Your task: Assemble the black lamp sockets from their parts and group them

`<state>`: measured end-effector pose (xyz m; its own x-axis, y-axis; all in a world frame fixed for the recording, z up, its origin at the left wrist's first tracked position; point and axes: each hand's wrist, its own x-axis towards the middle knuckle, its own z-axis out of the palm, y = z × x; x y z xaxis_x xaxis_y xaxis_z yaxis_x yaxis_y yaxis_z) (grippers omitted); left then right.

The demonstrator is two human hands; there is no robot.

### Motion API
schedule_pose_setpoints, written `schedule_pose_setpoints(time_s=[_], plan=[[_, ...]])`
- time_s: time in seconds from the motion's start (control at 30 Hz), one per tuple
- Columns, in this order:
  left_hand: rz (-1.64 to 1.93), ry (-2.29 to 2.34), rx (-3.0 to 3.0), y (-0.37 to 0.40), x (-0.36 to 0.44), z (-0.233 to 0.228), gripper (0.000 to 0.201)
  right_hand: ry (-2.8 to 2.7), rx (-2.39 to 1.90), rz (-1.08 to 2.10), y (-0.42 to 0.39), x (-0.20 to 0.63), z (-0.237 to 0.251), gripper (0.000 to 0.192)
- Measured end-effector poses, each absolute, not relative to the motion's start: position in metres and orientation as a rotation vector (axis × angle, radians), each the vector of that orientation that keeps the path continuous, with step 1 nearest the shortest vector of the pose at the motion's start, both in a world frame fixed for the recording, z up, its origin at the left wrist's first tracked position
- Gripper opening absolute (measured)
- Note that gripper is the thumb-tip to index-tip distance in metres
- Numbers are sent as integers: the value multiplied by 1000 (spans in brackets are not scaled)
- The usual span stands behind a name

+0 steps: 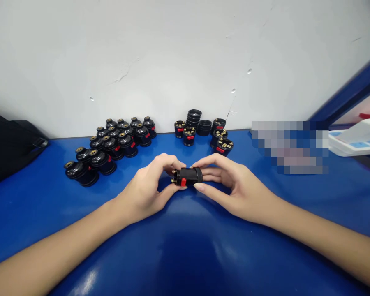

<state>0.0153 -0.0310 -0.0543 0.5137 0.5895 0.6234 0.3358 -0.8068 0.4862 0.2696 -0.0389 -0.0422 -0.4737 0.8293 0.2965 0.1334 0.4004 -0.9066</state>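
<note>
Pinching a socket (pixel 191 176), both hands (pixel 146 185) (pixel 242 187) seemingly half curled.

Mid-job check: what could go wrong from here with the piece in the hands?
The held socket lies sideways between the fingertips of the left hand and right hand, so it might slip or roll.
Its brass contacts are exposed beside the left fingers; a harder squeeze there could bend one.
The nearest open socket stands just beyond the right hand's knuckles; a forward nudge might topple it.
</note>
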Motion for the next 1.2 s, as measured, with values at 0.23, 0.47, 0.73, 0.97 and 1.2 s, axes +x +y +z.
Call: schedule_pose_setpoints(time_s=[0.23, 0.47, 0.73, 0.97, 1.2], plan=[[1240, 679, 2278, -27, 17, -56, 56, -2171, -947, 570, -40, 272, -43, 28], [1182, 760, 2270, -28, 18, -53, 47, -2207, -982, 568, -42, 273, -42, 20], [1102, 1080, 2526, -27, 17, -42, 30, -2211, -974, 563, -41, 271, -42, 17], [1059, 1186, 2801, 8, 34, -19, 26, -2219, -981, 537, -40, 271, -44, 20], [977, 1435, 2975, 84, 68, 22, 20, -2236, -980, 551, -42, 271, -44, 19]])
